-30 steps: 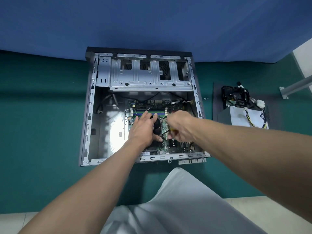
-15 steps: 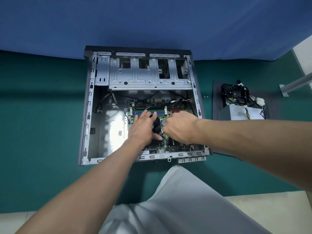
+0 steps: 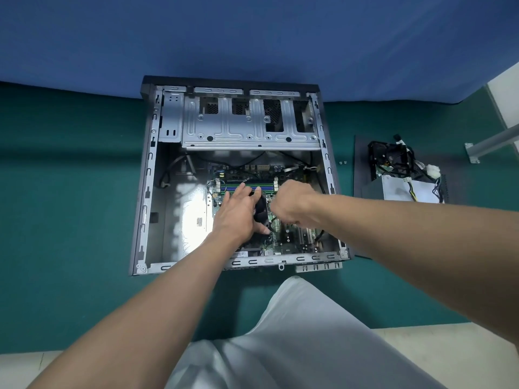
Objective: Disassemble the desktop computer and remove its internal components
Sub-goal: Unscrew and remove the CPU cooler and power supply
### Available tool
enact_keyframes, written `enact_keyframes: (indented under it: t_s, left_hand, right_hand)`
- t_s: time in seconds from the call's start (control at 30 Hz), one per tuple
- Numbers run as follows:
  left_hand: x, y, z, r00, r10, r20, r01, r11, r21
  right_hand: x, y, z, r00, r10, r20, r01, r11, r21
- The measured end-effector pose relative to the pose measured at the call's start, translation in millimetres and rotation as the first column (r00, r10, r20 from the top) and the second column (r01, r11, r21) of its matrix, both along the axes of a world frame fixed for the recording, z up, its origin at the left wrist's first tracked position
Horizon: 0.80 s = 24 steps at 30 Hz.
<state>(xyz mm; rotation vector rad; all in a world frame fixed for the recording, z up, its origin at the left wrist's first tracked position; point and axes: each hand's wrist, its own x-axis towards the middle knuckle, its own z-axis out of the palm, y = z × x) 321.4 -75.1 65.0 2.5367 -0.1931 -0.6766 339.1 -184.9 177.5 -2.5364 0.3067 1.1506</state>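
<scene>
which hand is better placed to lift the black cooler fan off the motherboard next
Left, probably. The left hand already rests on the black cooler fan, while the right hand is fisted beside it, seemingly busy there.

No text, brand or number can be read. A white label (image 3: 241,253) on the lower rim of the computer case (image 3: 146,175), at centre frame, carries print too small and blurred to make out.

Silver case (image 3: 148,175), green motherboard (image 3: 292,242), teal mat (image 3: 70,192), blue backdrop (image 3: 252,37).
</scene>
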Motion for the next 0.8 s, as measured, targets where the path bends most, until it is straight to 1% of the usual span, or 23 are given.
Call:
enact_keyframes:
  t_s: [0.03,0.07,0.1,0.13,0.2,0.23,0.27,0.3,0.33,0.37,0.4,0.43,0.47,0.5,0.53,0.57,0.6,0.63,0.67,0.7,0.73,0.77,0.8]
  left_hand:
    - [0.0,0.0,0.6,1.000,-0.003,0.000,0.003,1.000,-0.003]
    - [0.0,0.1,0.7,1.000,-0.005,0.002,0.005,1.000,-0.006]
    - [-0.4,0.2,0.7,1.000,-0.003,0.007,0.003,1.000,-0.008]
    - [-0.9,0.1,1.0,1.000,0.000,0.013,0.000,1.000,-0.006]
    - [-1.6,0.2,1.8,1.000,0.001,0.022,-0.001,1.000,0.001]
    - [-1.8,0.3,1.6,1.000,0.006,0.026,-0.006,1.000,-0.004]
    - [-1.9,0.6,1.4,1.000,0.016,0.026,-0.016,1.000,-0.016]
    - [-1.9,0.9,1.3,0.999,0.027,0.020,-0.026,0.999,-0.031]
    - [-1.7,1.1,1.3,0.999,0.032,0.013,-0.031,0.999,-0.042]
    - [-1.3,1.0,1.2,1.000,0.029,0.011,-0.028,0.999,-0.044]
    - [-0.8,1.1,1.0,1.000,0.019,0.009,-0.019,0.999,-0.036]
    - [-0.3,0.9,0.9,1.000,0.010,0.004,-0.009,1.000,-0.024]
    - [0.1,0.6,0.7,1.000,0.004,0.001,-0.004,1.000,-0.013]
    - [0.0,0.3,0.3,1.000,0.005,-0.001,-0.005,1.000,-0.005]
    - [-0.1,0.2,0.1,1.000,0.007,-0.002,-0.007,1.000,0.001]
    - [-0.3,0.1,0.1,1.000,0.008,-0.005,-0.008,1.000,0.003]
    - [0.0,0.0,-0.1,1.000,0.006,-0.008,-0.006,1.000,0.003]
    - [0.0,0.0,-0.4,1.000,0.005,-0.010,-0.005,1.000,0.004]
    - [0.1,-0.2,-0.4,1.000,0.003,-0.013,-0.003,1.000,0.006]
    - [0.3,-0.4,0.0,1.000,0.001,-0.015,-0.001,1.000,0.011]
    - [0.3,-0.7,0.7,1.000,-0.001,-0.017,0.001,1.000,0.016]
    - [0.5,-0.9,1.3,1.000,-0.002,-0.018,0.003,1.000,0.018]
    - [0.5,-0.9,1.5,1.000,-0.004,-0.019,0.004,1.000,0.017]
  right_hand:
    - [-1.5,0.4,1.0,0.970,0.230,0.073,-0.223,0.971,-0.086]
    - [-3.6,0.7,2.1,0.893,0.435,0.115,-0.416,0.895,-0.158]
    - [-6.6,1.1,4.3,0.781,0.609,0.139,-0.578,0.789,-0.205]
    - [-8.0,1.5,6.3,0.636,0.757,0.150,-0.719,0.652,-0.240]
    - [-7.3,-1.0,9.2,0.339,0.935,0.102,-0.882,0.354,-0.312]
    - [-5.1,-2.3,9.0,0.284,0.955,0.091,-0.897,0.298,-0.326]
    - [-2.6,-3.1,8.5,0.280,0.958,0.063,-0.899,0.285,-0.333]
    - [-0.4,-2.7,6.6,0.364,0.928,0.084,-0.879,0.372,-0.300]
    - [1.4,-1.4,5.5,0.500,0.859,0.106,-0.825,0.511,-0.243]
    - [2.9,-0.3,4.7,0.659,0.735,0.159,-0.714,0.678,-0.173]
    - [4.1,0.4,1.7,0.806,0.566,0.171,-0.552,0.824,-0.127]
    - [6.8,-1.0,-2.9,0.929,0.332,0.165,-0.325,0.943,-0.069]
    - [9.9,-2.0,-4.9,0.993,-0.021,0.116,0.020,1.000,0.018]
    - [11.3,-2.2,-6.1,0.909,-0.417,-0.014,0.416,0.904,0.098]
    - [10.0,-2.4,-5.5,0.743,-0.648,-0.165,0.667,0.738,0.101]
    - [7.2,-3.1,-4.1,0.658,-0.712,-0.245,0.744,0.665,0.064]
    - [5.3,-5.1,-5.4,0.687,-0.683,-0.247,0.710,0.703,0.031]
    - [2.9,-6.5,-7.0,0.784,-0.595,-0.179,0.606,0.795,0.010]
    - [0.6,-8.0,-9.8,0.885,-0.461,-0.065,0.463,0.887,0.006]
    - [-2.3,-9.1,-9.2,0.957,-0.285,0.045,0.286,0.958,-0.023]
    - [-3.8,-11.6,-9.2,0.990,-0.066,0.122,0.076,0.994,-0.078]
    - [-5.5,-13.7,-7.8,0.974,0.172,0.146,-0.153,0.979,-0.134]
    - [-7.8,-15.1,-5.0,0.902,0.407,0.147,-0.380,0.908,-0.178]
